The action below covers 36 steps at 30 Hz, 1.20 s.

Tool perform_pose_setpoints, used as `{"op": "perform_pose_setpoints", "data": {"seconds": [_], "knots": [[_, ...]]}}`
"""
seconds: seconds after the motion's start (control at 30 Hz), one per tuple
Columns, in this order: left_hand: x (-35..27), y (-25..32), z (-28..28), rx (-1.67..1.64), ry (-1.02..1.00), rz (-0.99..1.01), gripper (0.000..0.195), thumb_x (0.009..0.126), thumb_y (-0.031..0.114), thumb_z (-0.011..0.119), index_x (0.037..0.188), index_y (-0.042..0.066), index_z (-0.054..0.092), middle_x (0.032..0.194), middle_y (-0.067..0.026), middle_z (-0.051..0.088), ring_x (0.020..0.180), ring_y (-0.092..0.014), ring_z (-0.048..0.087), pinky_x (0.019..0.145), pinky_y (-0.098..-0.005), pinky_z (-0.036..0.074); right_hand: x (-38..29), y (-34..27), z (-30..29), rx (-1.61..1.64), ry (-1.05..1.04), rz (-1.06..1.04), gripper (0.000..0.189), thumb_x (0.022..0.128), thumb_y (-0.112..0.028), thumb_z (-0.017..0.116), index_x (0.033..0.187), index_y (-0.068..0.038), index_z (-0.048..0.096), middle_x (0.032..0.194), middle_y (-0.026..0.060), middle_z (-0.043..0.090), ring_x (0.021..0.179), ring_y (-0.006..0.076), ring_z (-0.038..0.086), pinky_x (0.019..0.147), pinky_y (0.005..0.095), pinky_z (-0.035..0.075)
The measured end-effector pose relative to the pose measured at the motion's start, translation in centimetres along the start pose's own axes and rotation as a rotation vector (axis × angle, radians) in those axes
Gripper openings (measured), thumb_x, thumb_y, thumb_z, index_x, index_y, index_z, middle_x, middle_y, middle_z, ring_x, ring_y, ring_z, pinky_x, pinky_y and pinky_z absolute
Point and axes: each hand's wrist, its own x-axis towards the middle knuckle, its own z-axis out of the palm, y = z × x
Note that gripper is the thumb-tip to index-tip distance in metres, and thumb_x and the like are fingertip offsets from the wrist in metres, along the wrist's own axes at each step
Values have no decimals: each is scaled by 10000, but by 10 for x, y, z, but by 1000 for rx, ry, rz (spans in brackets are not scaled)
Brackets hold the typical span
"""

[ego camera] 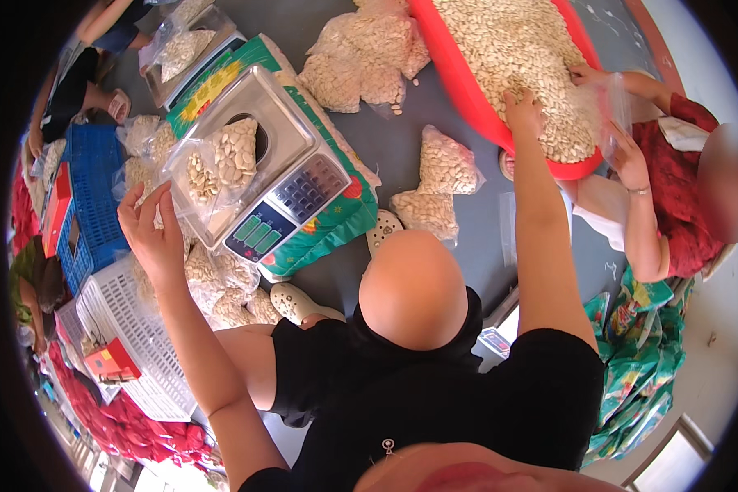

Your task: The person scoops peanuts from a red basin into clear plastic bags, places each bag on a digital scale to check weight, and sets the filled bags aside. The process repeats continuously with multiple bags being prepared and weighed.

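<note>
My left hand (154,237) is beside the steel pan of a digital scale (283,123), fingers apart, fingertips at the edge of a clear plastic bag (221,163). That bag lies on the pan, partly filled with pale pumpkin seeds, its mouth towards my left hand. The scale's keypad and lit display face me, and it rests on a full green printed sack (320,240). My right hand (524,115) reaches into a red plastic tub (461,80), its fingertips among loose pumpkin seeds (504,37). Whether it grips any seeds is hidden.
A person in red (670,184) sits right of the tub, one hand in the seeds, one at a clear bag. Filled bags (363,55) lie ahead, and two more (440,184) near my knee. A blue crate (95,190) and white crate (135,332) stand left.
</note>
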Motion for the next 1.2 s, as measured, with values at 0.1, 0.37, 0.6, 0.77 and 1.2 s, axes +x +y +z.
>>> {"op": "perform_pose_setpoints", "data": {"seconds": [0.1, 0.37, 0.6, 0.77, 1.2], "knots": [[2, 10, -1, 5, 50, 40, 136, 830, 90, 685, 953, 116, 735, 1059, -114, 574, 960, -261, 553, 763, -342, 460, 52, 14, 31, -57, -35, -271, 569, 876, -591, 445, 1303, -218, 497, 1330, 147, 497, 1159, 389, 523, 932, 559, 433], [9, -10, -18, 119, 182, 52, 141, 761, 88, 723, 897, 124, 737, 944, -76, 594, 846, -239, 562, 731, -343, 467, 161, 82, 47, -89, 232, -342, 315, 950, -347, 450, 993, -79, 609, 923, 164, 663, 793, 308, 655, 629, 449, 504], [-13, -18, -31, 167, 163, -15, 144, 798, 124, 701, 939, 131, 730, 981, -87, 601, 894, -219, 581, 740, -310, 492, 36, -4, -41, 1633, -496, 138, 203, 960, -212, 492, 784, -114, 521, 649, 7, 459, 466, 98, 406, 355, 245, 287], [-8, 1, -48, 15, 109, -148, 135, 783, 107, 661, 908, 58, 673, 971, -159, 576, 964, -338, 550, 853, -416, 453, -99, -97, -61, 1835, -1356, 30, 235, 948, -226, 543, 757, -107, 475, 581, -38, 373, 417, 63, 316, 348, 197, 265], [-15, -29, -69, -157, 262, -308, 158, 766, 92, 667, 917, 48, 674, 973, -155, 557, 939, -336, 563, 825, -385, 467, -353, -338, -79, 894, -609, -1451, 224, 955, -291, 492, 946, -82, 571, 782, 70, 608, 631, 221, 595, 546, 355, 472]]}}
